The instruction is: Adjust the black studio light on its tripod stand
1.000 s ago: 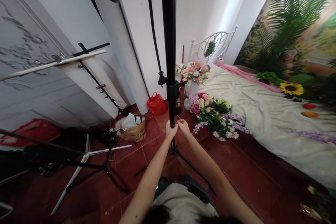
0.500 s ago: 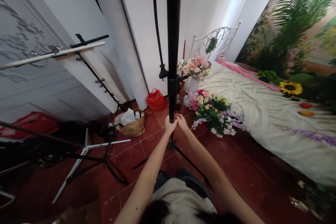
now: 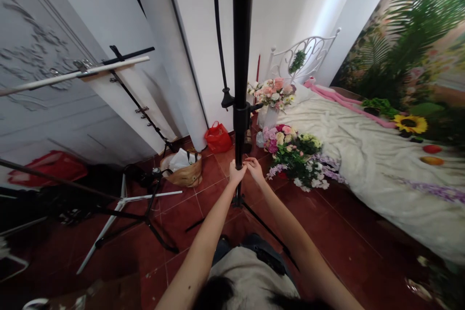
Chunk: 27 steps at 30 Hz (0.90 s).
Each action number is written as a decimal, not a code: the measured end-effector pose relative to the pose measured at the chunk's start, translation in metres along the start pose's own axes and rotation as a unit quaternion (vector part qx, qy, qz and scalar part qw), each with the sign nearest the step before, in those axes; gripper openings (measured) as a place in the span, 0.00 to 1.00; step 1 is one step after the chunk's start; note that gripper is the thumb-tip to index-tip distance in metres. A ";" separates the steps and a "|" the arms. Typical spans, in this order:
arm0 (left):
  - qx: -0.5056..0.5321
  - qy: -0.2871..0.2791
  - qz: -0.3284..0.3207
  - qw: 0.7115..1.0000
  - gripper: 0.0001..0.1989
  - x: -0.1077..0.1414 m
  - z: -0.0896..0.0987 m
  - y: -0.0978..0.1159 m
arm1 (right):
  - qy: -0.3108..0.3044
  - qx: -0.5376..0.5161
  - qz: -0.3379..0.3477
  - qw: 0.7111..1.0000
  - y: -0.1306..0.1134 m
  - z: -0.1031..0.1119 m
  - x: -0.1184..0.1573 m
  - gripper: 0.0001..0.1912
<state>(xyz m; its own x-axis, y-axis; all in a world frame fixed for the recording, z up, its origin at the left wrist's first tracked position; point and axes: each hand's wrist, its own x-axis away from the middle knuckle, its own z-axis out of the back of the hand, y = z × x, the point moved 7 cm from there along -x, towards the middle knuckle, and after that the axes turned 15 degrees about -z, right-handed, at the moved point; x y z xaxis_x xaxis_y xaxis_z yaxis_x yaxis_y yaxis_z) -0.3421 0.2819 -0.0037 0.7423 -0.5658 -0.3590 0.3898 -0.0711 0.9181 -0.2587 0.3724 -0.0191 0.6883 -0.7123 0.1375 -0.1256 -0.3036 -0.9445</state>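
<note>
A black light stand [image 3: 241,48] rises upright in front of me through the middle of the view. Low on its pole, my left hand [image 3: 237,173] is wrapped round the shaft. Just right of it, my right hand [image 3: 254,168] has its fingers bent and drawn together at the pole's side; what they pinch, perhaps a knob, is too small to make out. Higher up, a collar with a clamp knob [image 3: 256,106] sticks out to the right. A black cable with a plug [image 3: 227,98] hangs against the pole's left side.
The stand's leg [image 3: 271,232] slants toward my right foot. Left are a woven basket [image 3: 183,169], a red bag [image 3: 218,138] and a white tripod stand [image 3: 123,200]. Right are artificial flowers [image 3: 296,155] and a bed with a cream cover [image 3: 363,155].
The view has shifted slightly, so the surroundings sit a little further right. My left hand stays round the pole; the fingers of my right hand have shifted slightly beside it.
</note>
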 end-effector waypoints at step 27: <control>0.012 0.015 0.047 0.999 0.09 0.003 0.005 0.012 | -0.021 0.421 -0.153 0.894 -0.012 -0.006 -0.020 0.22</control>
<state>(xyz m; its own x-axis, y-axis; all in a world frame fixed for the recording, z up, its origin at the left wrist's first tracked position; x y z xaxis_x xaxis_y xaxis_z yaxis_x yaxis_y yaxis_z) -0.3376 0.2752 0.0071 0.7915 -0.5455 -0.2758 0.3046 -0.0391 0.9517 -0.2756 0.3862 -0.0085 0.6267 -0.6474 0.4338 0.6432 0.1154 -0.7570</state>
